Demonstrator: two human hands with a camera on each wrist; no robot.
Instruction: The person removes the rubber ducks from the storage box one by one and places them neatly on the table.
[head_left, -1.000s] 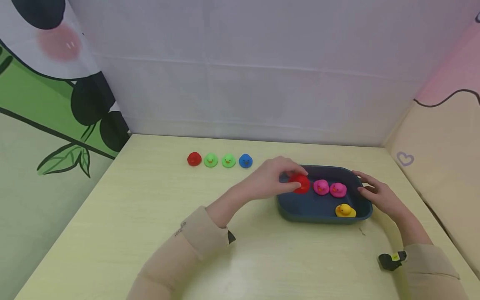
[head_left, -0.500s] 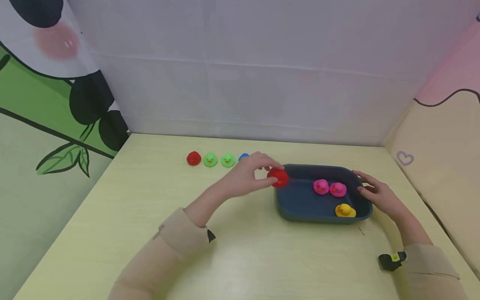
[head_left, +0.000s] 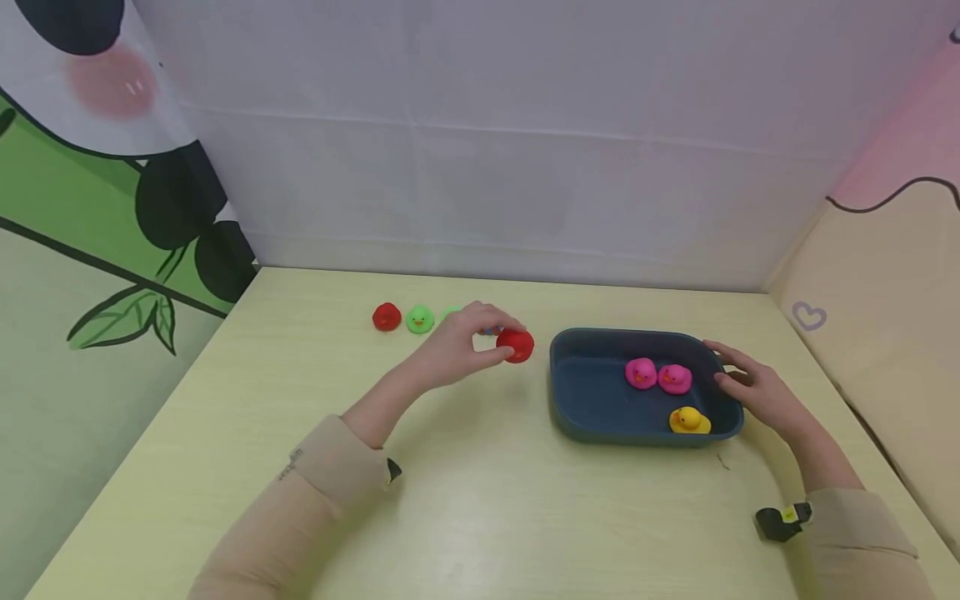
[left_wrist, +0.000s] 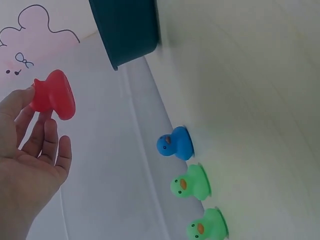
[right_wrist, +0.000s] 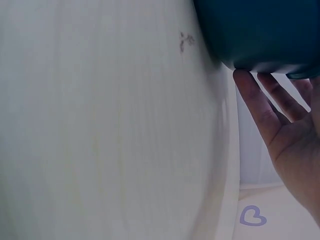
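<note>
My left hand [head_left: 453, 346] pinches a red rubber duck [head_left: 516, 345] between thumb and fingers, in the air left of the dark blue tray [head_left: 600, 433]. In the left wrist view the red duck [left_wrist: 54, 95] is tilted, its flat base turned away from the palm. My right hand [head_left: 765, 392] grips the tray's right end, thumb over the rim; in the right wrist view its fingertips [right_wrist: 241, 77] touch the outer wall. Inside the tray sit two pink ducks [head_left: 641, 374] and a yellow duck [head_left: 689, 420].
Towards the back of the table [head_left: 465, 517] another red duck [head_left: 386, 317], a green duck [head_left: 420, 319], a second green duck [left_wrist: 192, 184] and a blue duck [left_wrist: 176, 143] stand in a row. My left hand partly hides this row in the head view. A wall cloth [head_left: 480, 192] rises behind.
My left hand has carried the red duck out of the space over the tray, leftwards towards the blue end of the row. The right hand stays on the tray.
</note>
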